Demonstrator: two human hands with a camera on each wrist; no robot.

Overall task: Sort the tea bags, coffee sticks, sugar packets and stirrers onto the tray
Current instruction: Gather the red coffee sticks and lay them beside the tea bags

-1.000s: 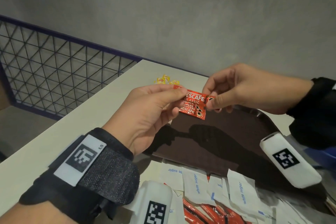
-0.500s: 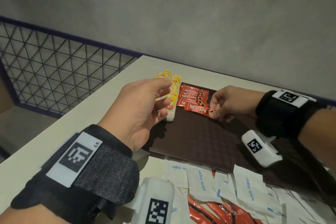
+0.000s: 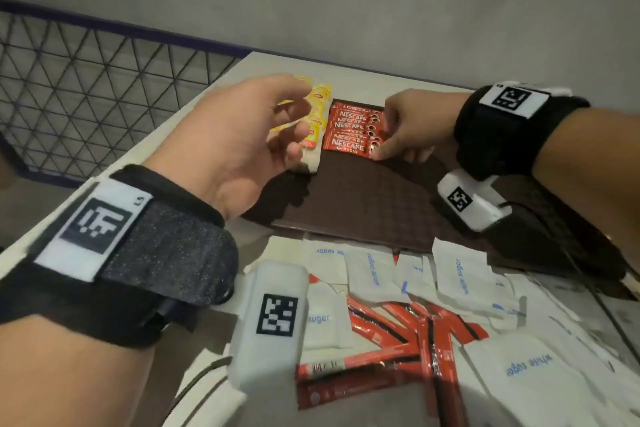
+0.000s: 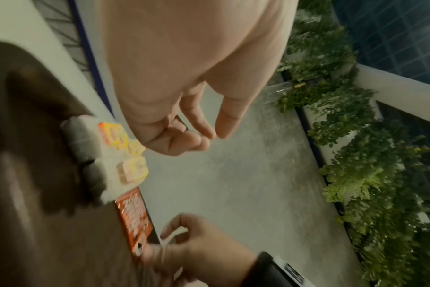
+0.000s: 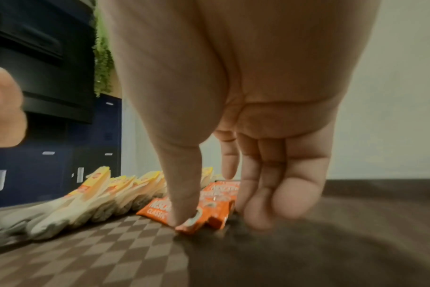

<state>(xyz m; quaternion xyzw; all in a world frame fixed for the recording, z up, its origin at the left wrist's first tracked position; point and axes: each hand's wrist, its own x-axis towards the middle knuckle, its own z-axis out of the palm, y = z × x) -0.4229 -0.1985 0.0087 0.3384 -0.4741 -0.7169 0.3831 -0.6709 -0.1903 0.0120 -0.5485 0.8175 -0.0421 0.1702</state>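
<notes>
A dark brown tray (image 3: 374,204) lies on the white table. At its far left edge is a row of yellow-tagged tea bags (image 3: 320,104), and beside them red Nescafe coffee packets (image 3: 349,132) overlap in a row. My right hand (image 3: 384,146) rests on the right end of that row. In the right wrist view its thumb (image 5: 182,213) presses the nearest packet (image 5: 157,209) flat, with the other fingers beside it on the tray (image 5: 111,252). My left hand (image 3: 294,118) hovers over the tea bags (image 4: 125,155), fingers loosely curled and holding nothing.
White sugar packets (image 3: 460,274) and long red coffee sticks (image 3: 415,322) lie scattered on the table in front of the tray. A metal mesh railing (image 3: 104,87) runs along the table's left side, and a grey wall stands behind.
One second ago both hands held a red coffee packet in the air. My right hand then laid it onto the row on the tray. My left hand let go and hovers empty.
</notes>
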